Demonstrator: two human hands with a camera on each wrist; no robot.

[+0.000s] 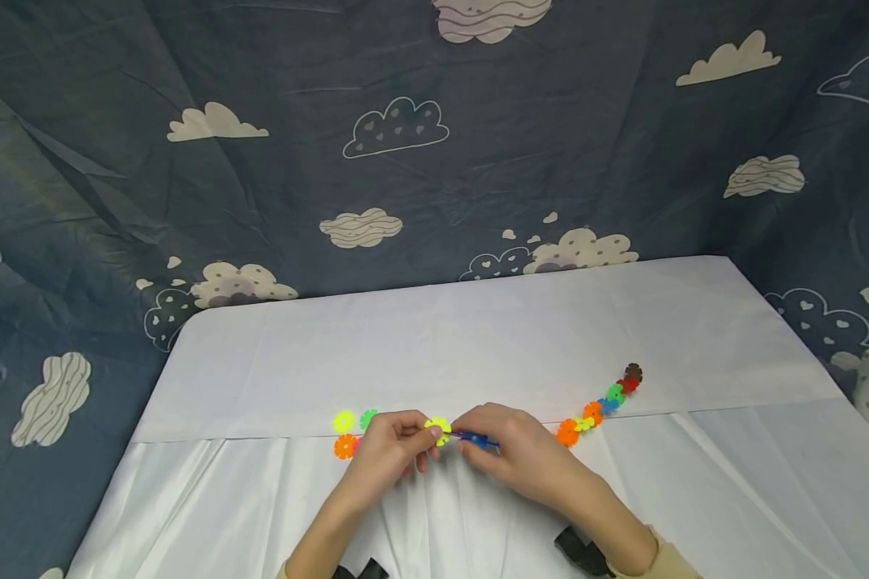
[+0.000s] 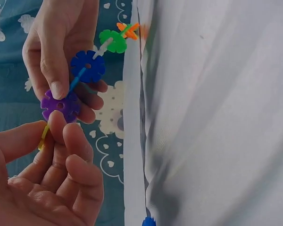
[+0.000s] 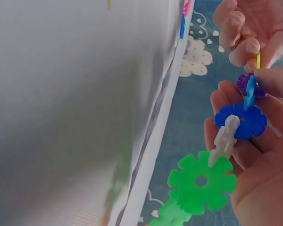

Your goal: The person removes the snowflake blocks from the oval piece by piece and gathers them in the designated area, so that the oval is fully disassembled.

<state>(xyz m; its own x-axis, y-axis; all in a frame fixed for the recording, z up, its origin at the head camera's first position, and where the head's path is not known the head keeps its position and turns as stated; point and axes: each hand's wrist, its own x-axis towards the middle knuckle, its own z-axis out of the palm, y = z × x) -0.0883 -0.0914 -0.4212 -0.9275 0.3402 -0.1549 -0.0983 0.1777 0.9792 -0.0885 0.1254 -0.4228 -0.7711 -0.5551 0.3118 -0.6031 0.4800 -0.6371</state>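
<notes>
My left hand [image 1: 391, 452] pinches a yellow notched disc [image 1: 438, 425] between thumb and index finger. Facing it, my right hand [image 1: 529, 458] pinches a purple notched disc [image 2: 56, 109], the end piece of a chain. The yellow disc stands edge-on against the purple one's rim in the left wrist view. From the purple disc the chain runs through a light blue disc [image 3: 250, 92], a blue disc [image 3: 240, 123], a white disc [image 3: 225, 141] and a green disc [image 3: 191, 193], passing over my right palm. In the head view its middle is hidden behind that hand.
Right of my right hand, linked discs in orange [image 1: 568, 433], blue, green and red curve away to a brown disc [image 1: 633, 371]. Left of my left hand lie a loose yellow disc [image 1: 343, 421], green disc [image 1: 368, 418] and orange disc [image 1: 345, 446]; a pink one is partly hidden.
</notes>
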